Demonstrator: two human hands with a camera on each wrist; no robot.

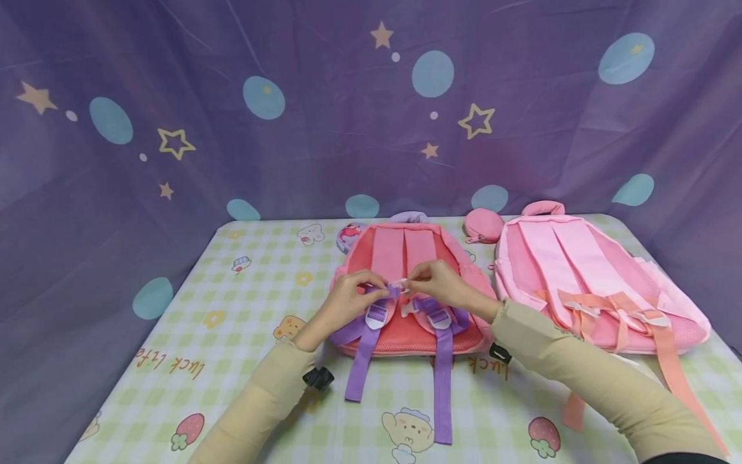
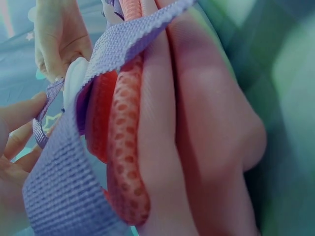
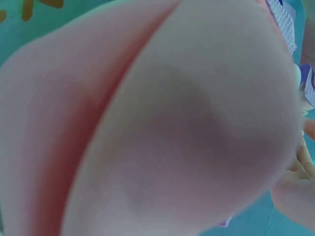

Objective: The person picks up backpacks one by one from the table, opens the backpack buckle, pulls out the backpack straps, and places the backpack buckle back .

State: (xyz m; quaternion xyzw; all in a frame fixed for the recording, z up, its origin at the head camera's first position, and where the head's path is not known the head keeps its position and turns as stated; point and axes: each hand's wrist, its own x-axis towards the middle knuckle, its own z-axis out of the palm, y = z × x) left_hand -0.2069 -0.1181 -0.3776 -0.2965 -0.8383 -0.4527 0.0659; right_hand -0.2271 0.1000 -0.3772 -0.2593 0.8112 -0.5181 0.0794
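Observation:
A pink-and-coral backpack (image 1: 390, 248) lies back side up on the table, its shoulder straps facing me. Over its middle, my left hand (image 1: 350, 298) pinches a purple webbing strap (image 1: 394, 292) between thumb and fingers. My right hand (image 1: 443, 283) meets it from the other side, thumb and forefinger pinching a small white buckle (image 1: 401, 283) on that strap. Beneath the hands are two white strap adjusters (image 1: 377, 316), with purple tails hanging toward me. In the left wrist view, the purple webbing (image 2: 69, 187) crosses close before the left fingers. The pack's blurred side (image 3: 162, 128) fills most of the right wrist view.
A second, lighter pink backpack (image 1: 530, 258) with peach straps lies at the right, near my right forearm. A round pink pouch (image 1: 484, 224) sits behind, between the packs. A purple patterned pouch (image 1: 349, 236) shows at the coral pack's far left. Checked cloth (image 1: 243, 309) covers the table.

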